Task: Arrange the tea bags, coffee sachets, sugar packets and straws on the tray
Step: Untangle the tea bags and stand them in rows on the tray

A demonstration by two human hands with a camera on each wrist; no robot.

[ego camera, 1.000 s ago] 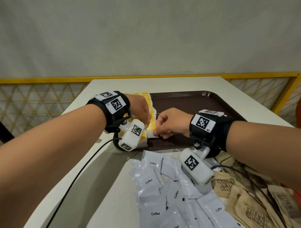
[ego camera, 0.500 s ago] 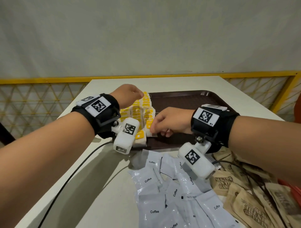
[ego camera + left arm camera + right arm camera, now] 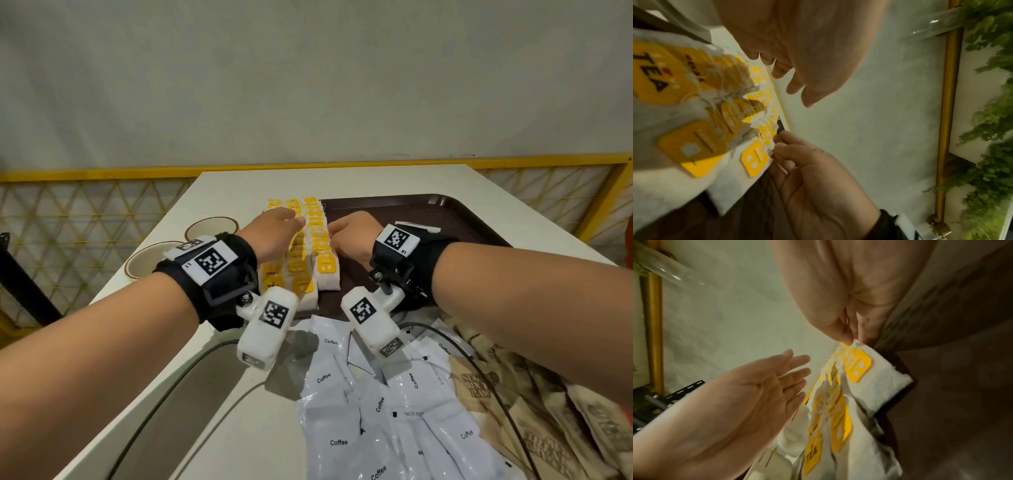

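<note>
well, the white counter (image 3: 219, 394) carries the brown tray (image 3: 428, 219), whose left side holds the tea bags (image 3: 310, 260) in overlapping rows. nearer the person, off the tray, lie the coffee sachets (image 3: 370, 428) and brown sugar packets (image 3: 534, 428); i see no straws. the left hand (image 3: 274, 233) hovers flat, fingers straight, over the left rows. the right hand (image 3: 352, 236) pinches the edge of one bag in the right row. these bags look feather-light, soft and easily torn, with loose strings likely to snag; best nudged from the sides or lifted by the yellow tags (image 3: 858, 365).
</note>
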